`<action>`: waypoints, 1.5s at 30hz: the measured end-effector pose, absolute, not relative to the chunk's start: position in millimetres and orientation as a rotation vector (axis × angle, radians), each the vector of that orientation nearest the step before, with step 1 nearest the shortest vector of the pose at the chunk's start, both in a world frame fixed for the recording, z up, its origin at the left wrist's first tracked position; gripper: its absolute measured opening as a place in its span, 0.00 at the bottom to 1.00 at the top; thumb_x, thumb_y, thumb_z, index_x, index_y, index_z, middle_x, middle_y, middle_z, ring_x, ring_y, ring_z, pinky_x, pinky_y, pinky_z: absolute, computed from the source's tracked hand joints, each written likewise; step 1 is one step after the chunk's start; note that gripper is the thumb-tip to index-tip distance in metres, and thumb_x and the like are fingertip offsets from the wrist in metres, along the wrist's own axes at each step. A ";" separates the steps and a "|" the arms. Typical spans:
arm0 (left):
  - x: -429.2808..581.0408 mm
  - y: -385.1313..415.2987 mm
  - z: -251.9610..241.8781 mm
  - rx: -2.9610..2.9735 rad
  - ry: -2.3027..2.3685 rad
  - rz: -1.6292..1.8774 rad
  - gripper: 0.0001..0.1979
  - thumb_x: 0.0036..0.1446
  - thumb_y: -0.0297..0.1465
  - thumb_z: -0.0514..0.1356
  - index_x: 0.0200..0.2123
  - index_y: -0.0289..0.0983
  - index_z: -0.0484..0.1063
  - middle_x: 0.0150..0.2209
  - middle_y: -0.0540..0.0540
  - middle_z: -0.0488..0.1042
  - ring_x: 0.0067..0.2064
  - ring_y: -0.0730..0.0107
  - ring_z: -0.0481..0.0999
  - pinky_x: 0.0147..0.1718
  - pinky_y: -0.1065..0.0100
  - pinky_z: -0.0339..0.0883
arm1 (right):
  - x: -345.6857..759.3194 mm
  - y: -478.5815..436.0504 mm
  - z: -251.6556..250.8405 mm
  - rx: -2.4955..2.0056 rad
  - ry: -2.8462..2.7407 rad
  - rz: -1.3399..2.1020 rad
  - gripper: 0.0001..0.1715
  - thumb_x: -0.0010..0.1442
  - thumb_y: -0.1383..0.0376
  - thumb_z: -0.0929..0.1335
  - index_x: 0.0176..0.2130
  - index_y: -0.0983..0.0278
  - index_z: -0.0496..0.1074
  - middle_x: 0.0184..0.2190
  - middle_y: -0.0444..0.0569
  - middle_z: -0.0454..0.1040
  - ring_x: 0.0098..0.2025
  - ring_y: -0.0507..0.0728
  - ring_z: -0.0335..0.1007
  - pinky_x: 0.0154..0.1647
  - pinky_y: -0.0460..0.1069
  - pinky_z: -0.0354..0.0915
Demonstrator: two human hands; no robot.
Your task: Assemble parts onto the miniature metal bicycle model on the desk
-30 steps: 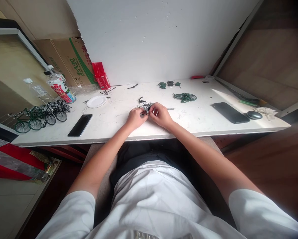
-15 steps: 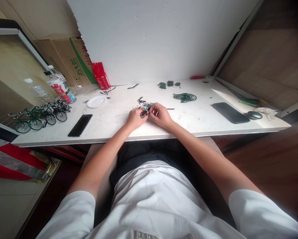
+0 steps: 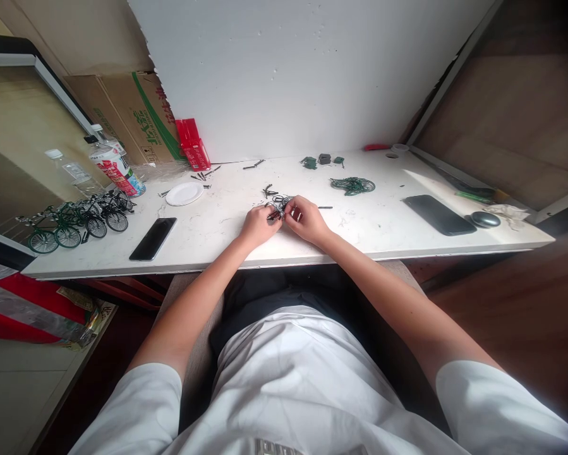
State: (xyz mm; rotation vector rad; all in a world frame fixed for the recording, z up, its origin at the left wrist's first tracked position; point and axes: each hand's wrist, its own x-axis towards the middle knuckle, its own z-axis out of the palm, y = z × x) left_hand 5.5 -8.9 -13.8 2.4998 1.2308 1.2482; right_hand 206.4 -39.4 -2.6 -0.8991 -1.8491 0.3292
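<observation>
Both hands pinch the small bike assembly (image 3: pixel 278 207): left hand (image 3: pixel 256 225) steadies from 8 o'clock, right hand (image 3: pixel 306 218) from 4, low over counter (image 3: pixel 217 234) for support.

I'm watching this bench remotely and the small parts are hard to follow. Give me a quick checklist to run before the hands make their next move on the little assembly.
1. Both hands on the piece: left hand and right hand meet at the small metal assembly: ok.
2. Grip on it: fingers pinch it from both sides; exact contact too small to see: cannot tell.
3. Support: both hands rest low over the white table: ok.
4. Loose black parts lie just beyond the hands, within reach: ok.
5. Black phone lies left of the hands, apart from them: ok.
6. Finished model bicycles stand at the far left edge, apart from the hands: ok.
</observation>
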 end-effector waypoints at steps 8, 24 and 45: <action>5.2 -10.8 -12.5 2.527 1.293 1.179 0.04 0.59 0.29 0.70 0.33 0.39 0.79 0.35 0.42 0.84 0.40 0.56 0.84 0.42 0.62 0.75 | 206.7 -40.4 -1.6 -0.940 -1.867 0.365 0.06 0.61 0.68 0.70 0.38 0.59 0.69 0.38 0.49 0.78 0.30 0.55 0.70 0.32 0.52 0.67; 4.4 -10.6 -13.1 2.578 1.347 1.070 0.04 0.62 0.31 0.68 0.35 0.38 0.80 0.35 0.41 0.83 0.40 0.56 0.82 0.41 0.61 0.74 | 207.5 -40.5 -1.5 -0.966 -1.921 0.428 0.05 0.61 0.65 0.70 0.37 0.58 0.68 0.37 0.49 0.77 0.30 0.57 0.72 0.35 0.54 0.68; 3.5 -10.5 -13.1 2.580 1.345 1.059 0.04 0.62 0.32 0.68 0.34 0.39 0.79 0.34 0.42 0.81 0.39 0.57 0.81 0.39 0.62 0.73 | 207.3 -40.1 -1.5 -0.990 -1.925 0.449 0.06 0.61 0.65 0.71 0.38 0.58 0.68 0.38 0.49 0.78 0.31 0.57 0.72 0.35 0.54 0.68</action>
